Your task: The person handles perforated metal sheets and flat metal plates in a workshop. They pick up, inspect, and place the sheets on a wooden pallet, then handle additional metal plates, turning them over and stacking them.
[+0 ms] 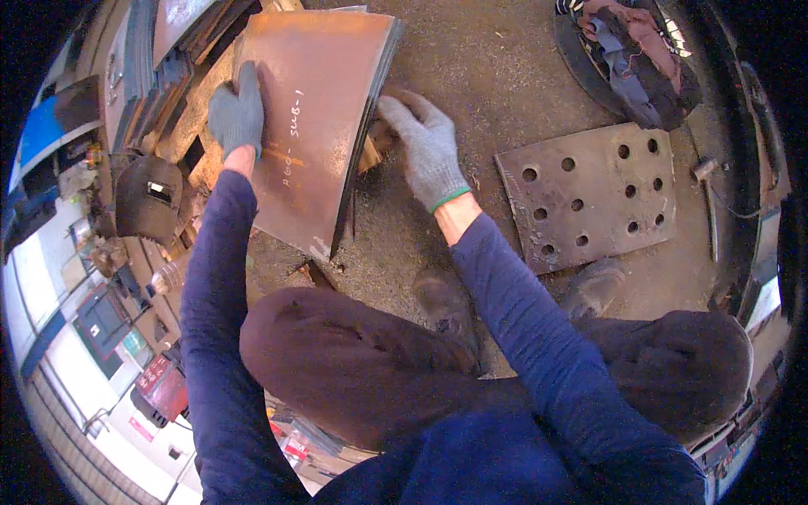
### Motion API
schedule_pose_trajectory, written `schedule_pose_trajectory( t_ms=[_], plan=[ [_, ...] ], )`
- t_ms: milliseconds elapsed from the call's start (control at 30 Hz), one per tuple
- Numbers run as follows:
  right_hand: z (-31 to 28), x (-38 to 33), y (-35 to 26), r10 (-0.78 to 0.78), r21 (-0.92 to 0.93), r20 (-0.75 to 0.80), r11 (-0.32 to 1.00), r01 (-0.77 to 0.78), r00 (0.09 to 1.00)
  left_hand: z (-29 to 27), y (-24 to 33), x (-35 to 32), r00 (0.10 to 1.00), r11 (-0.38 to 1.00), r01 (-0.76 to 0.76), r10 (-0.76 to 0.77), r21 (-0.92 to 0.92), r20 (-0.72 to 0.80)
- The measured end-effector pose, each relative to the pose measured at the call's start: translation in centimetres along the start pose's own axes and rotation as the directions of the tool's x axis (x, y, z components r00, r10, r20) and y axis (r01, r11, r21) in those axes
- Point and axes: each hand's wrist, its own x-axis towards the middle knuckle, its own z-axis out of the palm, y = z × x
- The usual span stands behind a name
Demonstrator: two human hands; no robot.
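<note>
A stack of rusty brown steel plates [311, 109] rests in front of me, with white chalk marks on its top face. My left hand [237, 118], in a grey knit glove, grips the left edge of the stack, its thumb along the top face and its other fingers partly hidden. To the right of the stack, my right hand [429, 145] wears a matching glove with a green cuff. Its fingers are apart and reach toward the plates' right edge, holding nothing I can see.
A steel plate with several round holes [598, 189] lies on the dirt floor at right, a hammer [705, 172] beyond it. A container of rags [631, 50] sits at far right. Leftward are a welding mask [150, 198] and stacked metal sheets [139, 76]. My boot [446, 307] is near the stack.
</note>
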Motion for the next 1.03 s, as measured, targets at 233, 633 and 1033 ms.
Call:
schedule_pose_trajectory(
  t_ms=[233,633,1033],
  plan=[
    [-0.9,2.2,0.3,-0.163,-0.229,0.063,0.958,0.173,0.985,1.5,3.4,4.2,0.993,0.971,0.013,-0.040,0.237,0.109],
    [-22.1,-0.3,-22.1,-0.851,-0.761,-0.490,0.524,0.383,0.190,2.5,-0.3,4.5,0.995,0.986,0.096,-0.095,0.133,-0.015],
    [-49.5,-5.6,-27.5,-0.702,-0.727,-0.398,-0.152,-0.670,0.591,2.0,0.6,3.5,0.997,0.983,0.076,-0.078,0.166,0.004]
  ],
)
